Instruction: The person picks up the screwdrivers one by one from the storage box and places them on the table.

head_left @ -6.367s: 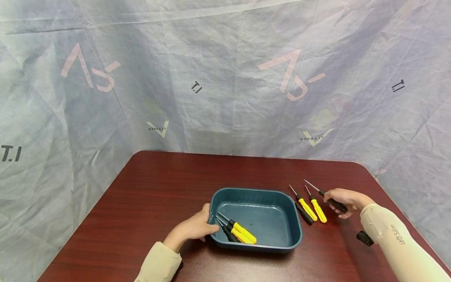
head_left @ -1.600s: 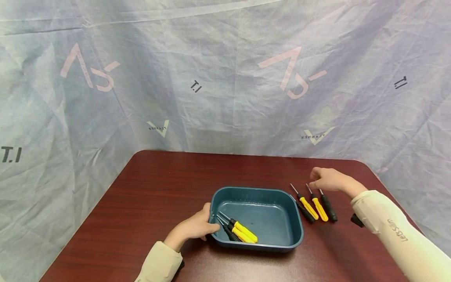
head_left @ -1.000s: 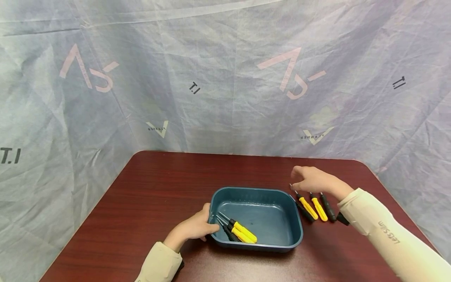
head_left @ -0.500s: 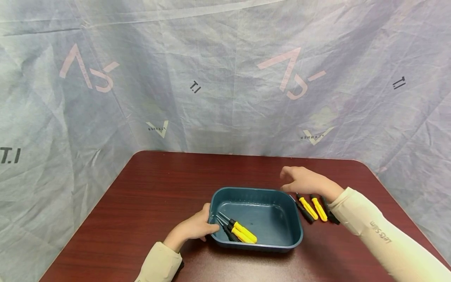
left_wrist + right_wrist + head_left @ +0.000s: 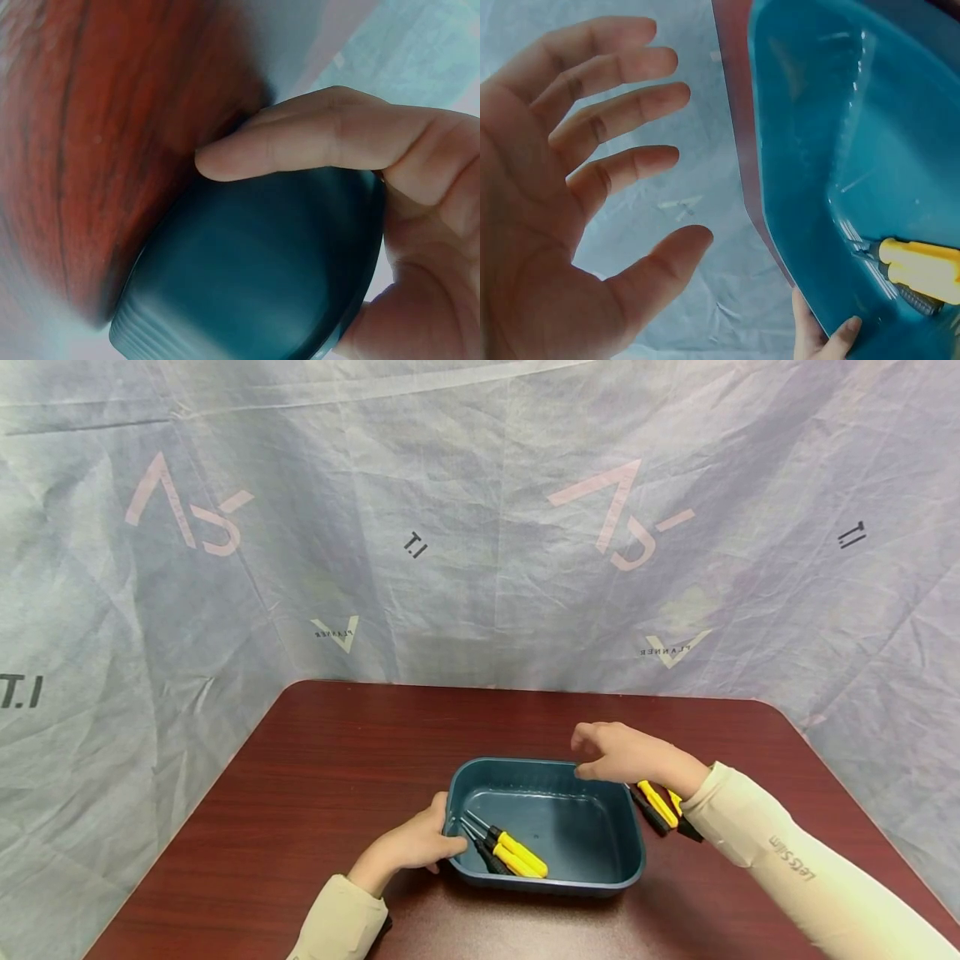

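My left hand [image 5: 416,842] grips the left wall of a dark blue plastic tray [image 5: 573,827], its thumb over the rim. In the left wrist view, the fingers of the left hand [image 5: 442,225] lie along the outer wall. Two yellow-handled screwdrivers [image 5: 522,853] and a black-handled one [image 5: 491,857] lie at the tray's left end. Over the tray's far right corner hovers my right hand [image 5: 626,753]. The right wrist view shows this right hand [image 5: 532,195] holding nothing, fingers spread and slightly bent.
Right of the tray, a black-handled screwdriver [image 5: 649,812] and a yellow-handled one [image 5: 658,804] lie on the brown table [image 5: 360,735]. Another yellow handle [image 5: 677,802] is partly hidden by my right forearm. A grey printed cloth [image 5: 480,527] hangs behind the table.
My right hand held a black-handled screwdriver at the far right, then let go, leaving it beside the yellow ones. It has since moved left to the tray. The left hand stays put.
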Action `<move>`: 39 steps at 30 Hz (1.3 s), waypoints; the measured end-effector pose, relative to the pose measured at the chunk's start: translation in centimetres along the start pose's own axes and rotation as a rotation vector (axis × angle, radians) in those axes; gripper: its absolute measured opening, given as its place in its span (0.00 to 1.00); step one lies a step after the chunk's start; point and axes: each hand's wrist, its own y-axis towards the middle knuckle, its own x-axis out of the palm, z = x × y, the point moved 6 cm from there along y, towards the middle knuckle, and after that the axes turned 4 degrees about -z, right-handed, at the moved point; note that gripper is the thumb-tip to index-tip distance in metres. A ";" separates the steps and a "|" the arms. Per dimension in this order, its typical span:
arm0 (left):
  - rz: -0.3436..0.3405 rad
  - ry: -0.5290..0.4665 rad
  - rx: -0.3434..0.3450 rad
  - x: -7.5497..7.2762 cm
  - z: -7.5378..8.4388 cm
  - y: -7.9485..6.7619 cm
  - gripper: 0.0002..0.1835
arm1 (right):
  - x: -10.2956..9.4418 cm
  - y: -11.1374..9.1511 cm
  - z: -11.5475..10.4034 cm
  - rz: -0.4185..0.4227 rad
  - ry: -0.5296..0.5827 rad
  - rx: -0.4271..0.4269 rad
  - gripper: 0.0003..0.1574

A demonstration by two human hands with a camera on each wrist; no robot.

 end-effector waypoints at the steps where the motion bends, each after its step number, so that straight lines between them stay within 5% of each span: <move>1: 0.001 -0.001 0.001 0.0 0.0 0.0 0.38 | 0.1 0.1 -0.1 -0.004 0.000 0.000 0.20; 39: 0.002 -0.008 0.001 0.0 0.3 -0.2 0.39 | 6.4 2.1 -4.0 -0.150 0.117 -0.057 0.18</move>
